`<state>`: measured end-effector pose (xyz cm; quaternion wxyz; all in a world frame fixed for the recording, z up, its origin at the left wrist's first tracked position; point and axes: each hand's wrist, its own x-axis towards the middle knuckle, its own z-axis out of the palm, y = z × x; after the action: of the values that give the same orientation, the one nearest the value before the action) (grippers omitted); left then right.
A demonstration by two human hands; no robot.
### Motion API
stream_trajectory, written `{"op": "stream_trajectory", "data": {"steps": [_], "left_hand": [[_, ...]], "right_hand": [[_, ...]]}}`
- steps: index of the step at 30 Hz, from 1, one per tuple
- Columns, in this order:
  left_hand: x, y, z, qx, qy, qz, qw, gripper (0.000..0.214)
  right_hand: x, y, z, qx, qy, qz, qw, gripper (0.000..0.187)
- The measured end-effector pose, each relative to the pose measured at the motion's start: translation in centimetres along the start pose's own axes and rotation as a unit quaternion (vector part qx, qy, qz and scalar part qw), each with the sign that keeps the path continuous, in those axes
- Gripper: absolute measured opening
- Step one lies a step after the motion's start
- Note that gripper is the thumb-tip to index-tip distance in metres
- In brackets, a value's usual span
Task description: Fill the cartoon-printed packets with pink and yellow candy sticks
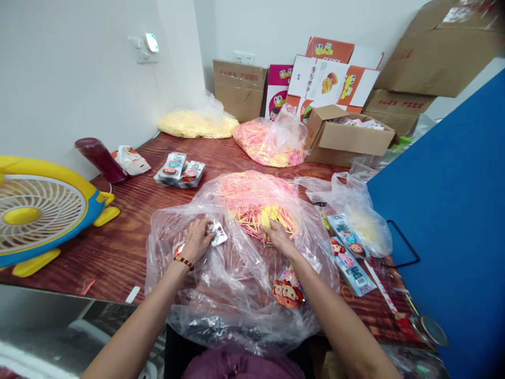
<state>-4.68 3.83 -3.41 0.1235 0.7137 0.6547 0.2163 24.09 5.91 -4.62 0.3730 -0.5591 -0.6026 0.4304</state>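
A large clear plastic bag [240, 273] lies spread on the table in front of me, its mouth toward my body. Thin pink and yellow sticks [252, 218] are heaped at its far end. My left hand [193, 243], with a beaded bracelet at the wrist, is closed on a small white printed packet [219, 235] over the left part of the bag. My right hand [278, 237] reaches into the near edge of the heap, its fingers bent round some sticks and their tips partly hidden. A printed pouch with cartoon faces [289, 289] lies near my right forearm.
A yellow and blue fan [43, 210] and a dark red bottle [101, 160] stand at left. Flat packs [179, 171] lie behind the bag. Beyond are filled bags [272, 142] and cartons [351, 137]. Long printed packs [353, 268] and a blue panel [445, 200] are at right.
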Motion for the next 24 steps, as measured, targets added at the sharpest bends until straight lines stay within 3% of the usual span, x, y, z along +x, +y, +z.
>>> {"op": "stream_trajectory", "data": {"steps": [4,10,19,24], "left_hand": [[0.4,-0.1,-0.2,-0.005,0.015,0.029,0.999,0.011],[0.2,-0.1,-0.6,0.002,0.034,0.052,0.998,0.019],[-0.1,-0.1,-1.3,0.035,0.033,0.068,0.997,0.024],[-0.5,0.3,-2.4,0.058,0.035,0.079,0.995,0.026]], "right_hand": [[-2.0,-0.5,1.0,0.039,0.025,-0.02,0.999,0.021],[-5.0,0.0,3.0,0.03,0.034,-0.024,0.999,0.016],[-5.6,-0.1,3.0,0.022,0.036,0.0,0.999,0.014],[-5.6,0.0,3.0,0.024,0.054,-0.001,0.998,0.023]]}}
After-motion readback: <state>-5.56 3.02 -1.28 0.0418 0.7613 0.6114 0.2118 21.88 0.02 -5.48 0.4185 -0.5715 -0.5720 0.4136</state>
